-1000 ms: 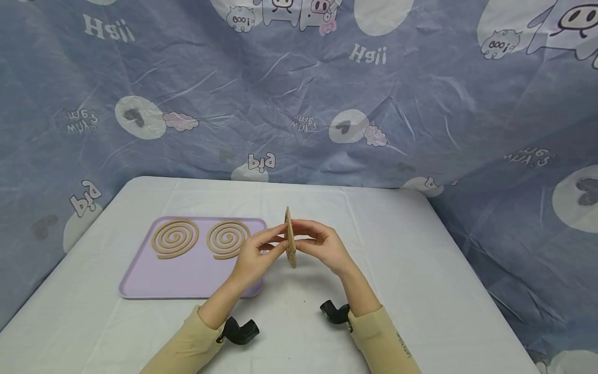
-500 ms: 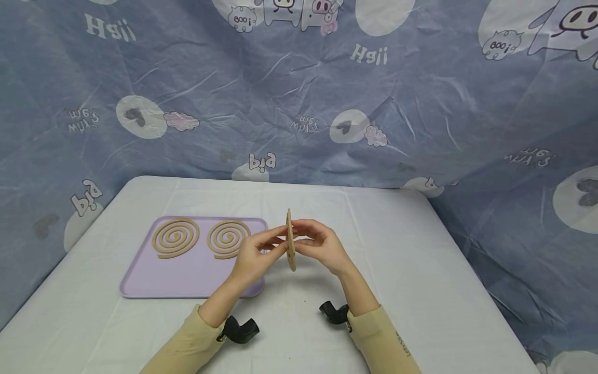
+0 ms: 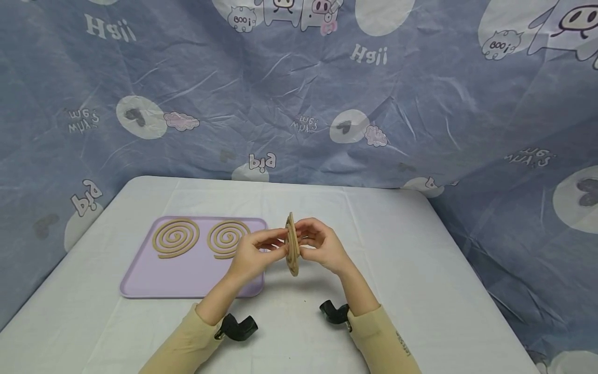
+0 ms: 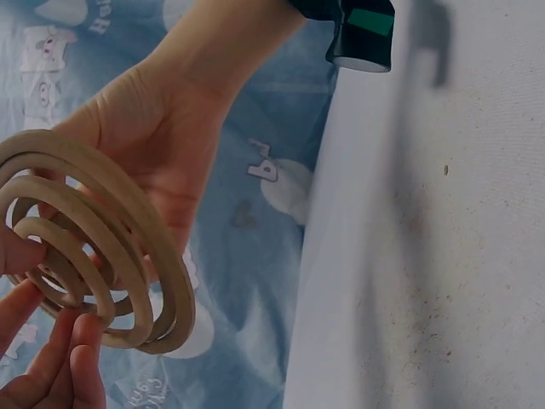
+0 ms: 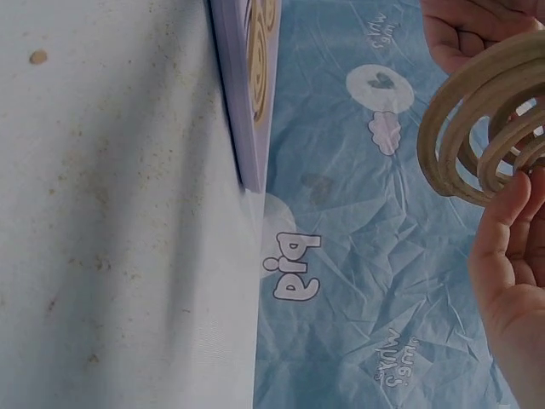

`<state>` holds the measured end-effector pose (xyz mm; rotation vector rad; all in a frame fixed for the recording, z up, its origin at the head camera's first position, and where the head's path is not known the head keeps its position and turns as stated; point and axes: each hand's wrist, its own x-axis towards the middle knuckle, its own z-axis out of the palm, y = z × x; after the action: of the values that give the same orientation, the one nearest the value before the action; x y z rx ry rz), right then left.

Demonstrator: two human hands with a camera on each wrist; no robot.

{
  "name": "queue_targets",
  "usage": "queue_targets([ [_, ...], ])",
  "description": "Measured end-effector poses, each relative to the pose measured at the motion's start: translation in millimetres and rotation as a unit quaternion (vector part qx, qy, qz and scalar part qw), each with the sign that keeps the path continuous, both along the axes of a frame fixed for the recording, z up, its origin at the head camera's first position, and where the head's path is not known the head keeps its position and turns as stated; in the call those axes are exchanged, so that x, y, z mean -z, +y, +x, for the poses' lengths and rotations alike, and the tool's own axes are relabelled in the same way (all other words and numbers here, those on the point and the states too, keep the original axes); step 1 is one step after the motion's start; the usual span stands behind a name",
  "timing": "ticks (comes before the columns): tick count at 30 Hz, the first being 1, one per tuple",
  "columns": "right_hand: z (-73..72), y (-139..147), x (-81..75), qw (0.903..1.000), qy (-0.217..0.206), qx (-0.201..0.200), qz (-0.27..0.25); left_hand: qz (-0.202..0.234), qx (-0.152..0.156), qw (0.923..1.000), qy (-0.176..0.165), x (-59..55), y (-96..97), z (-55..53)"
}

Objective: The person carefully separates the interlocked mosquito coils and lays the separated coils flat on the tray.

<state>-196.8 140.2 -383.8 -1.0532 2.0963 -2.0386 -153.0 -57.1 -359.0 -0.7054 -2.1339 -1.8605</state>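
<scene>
A mosquito coil (image 3: 292, 250) stands on edge in the air between my hands, over the table to the right of the tray. My left hand (image 3: 249, 253) pinches it from the left, and my right hand (image 3: 326, 247) pinches it from the right. In the left wrist view the rings of the coil (image 4: 174, 290) look doubled and slightly spread apart, like two interlocked spirals. Fingertips of my left hand (image 4: 64, 371) touch the inner turns. The right wrist view shows my right hand (image 5: 507, 273) at the coil's lower rings (image 5: 438, 145).
A lilac tray (image 3: 187, 283) lies at the left of the white-covered table (image 3: 397, 270). Two flat mosquito coils, one on the left (image 3: 175, 238) and one on the right (image 3: 227, 239), rest along its far side. Small brown crumbs dot the cloth. A patterned blue curtain (image 3: 299, 93) hangs behind.
The coil has dropped slightly and turned, so its edge now looks thicker, with layers showing apart. My fingers have shifted a little on it; the tray and its coils are unmoved.
</scene>
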Motion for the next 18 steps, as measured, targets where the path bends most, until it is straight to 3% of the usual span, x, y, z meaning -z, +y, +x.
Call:
queue_targets([
  [8, 4.6, 3.9, -11.8, 0.9968, 0.017, 0.056, 0.054, -0.022, -0.027, 0.9993, 0.016, -5.7, -4.3, 0.2],
  [12, 13.8, 2.6, -26.4, 0.9953, 0.025, 0.068, 0.065, -0.027, -0.029, 0.9990, 0.020, -5.4, -5.5, -0.9],
  [18, 23.3, -1.9, -37.6, 0.9922, 0.030, 0.069, 0.100, -0.043, -0.030, 0.9983, 0.027, 16.6, -5.2, -13.4],
])
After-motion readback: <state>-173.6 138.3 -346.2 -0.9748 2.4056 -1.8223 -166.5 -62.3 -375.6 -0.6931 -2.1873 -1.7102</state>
